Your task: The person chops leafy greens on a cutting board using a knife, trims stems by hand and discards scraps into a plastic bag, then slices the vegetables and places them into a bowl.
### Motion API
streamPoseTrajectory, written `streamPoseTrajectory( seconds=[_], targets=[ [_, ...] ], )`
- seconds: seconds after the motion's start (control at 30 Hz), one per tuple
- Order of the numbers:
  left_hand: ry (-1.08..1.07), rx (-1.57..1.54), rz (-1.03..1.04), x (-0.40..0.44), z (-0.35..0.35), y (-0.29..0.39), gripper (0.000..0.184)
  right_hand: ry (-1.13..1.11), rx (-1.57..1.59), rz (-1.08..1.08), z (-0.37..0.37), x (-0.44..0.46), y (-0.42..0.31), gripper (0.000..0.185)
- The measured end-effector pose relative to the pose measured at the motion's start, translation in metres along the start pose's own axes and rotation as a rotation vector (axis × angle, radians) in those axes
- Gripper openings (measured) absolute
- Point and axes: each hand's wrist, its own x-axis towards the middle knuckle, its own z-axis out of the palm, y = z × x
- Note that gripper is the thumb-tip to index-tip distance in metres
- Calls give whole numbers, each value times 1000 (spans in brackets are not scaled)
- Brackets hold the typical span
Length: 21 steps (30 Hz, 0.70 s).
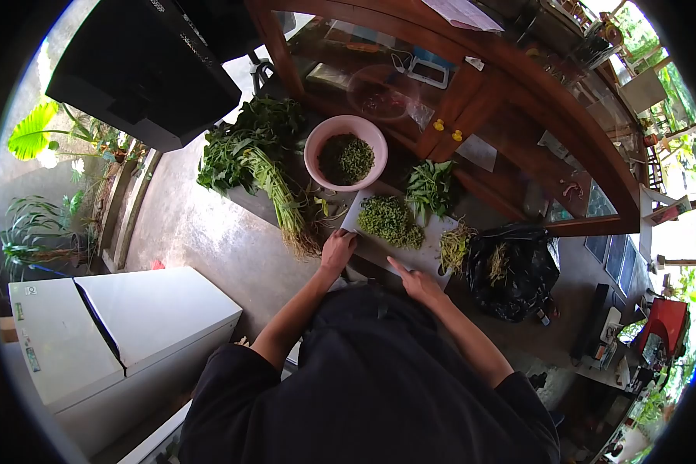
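A white cutting board (373,249) carries a heap of chopped green stems (388,220). At its left corner, my left hand (339,250) has bent fingers closed on the board's edge. My right hand (418,283) is over the near edge, index finger stretched out along the board and the other fingers curled under; what they hold is hidden. Leafy greens (433,185) lie at the board's far right, with trimmed root ends (455,249) on its right side. Beyond the board stands a pink bowl (315,155) with cut greens inside.
A large bundle of leafy stems (274,182) lies to the left. On the right is a black plastic bag (545,267) with scraps. A wooden glass-fronted cabinet (448,127) stands behind, a black boxy object (143,69) at upper left and a white refrigerator (162,309) at lower left.
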Motion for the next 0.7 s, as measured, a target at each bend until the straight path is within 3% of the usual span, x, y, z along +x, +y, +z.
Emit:
streamPoseTrajectory(
  seconds=[0.17,0.7],
  targets=[
    [-52,-32,-75,0,0,-3,24,-28,6,7,1,-5,5,77],
    [-10,4,3,-4,-2,0,21,-34,-5,81,-16,1,-10,76]
  ],
)
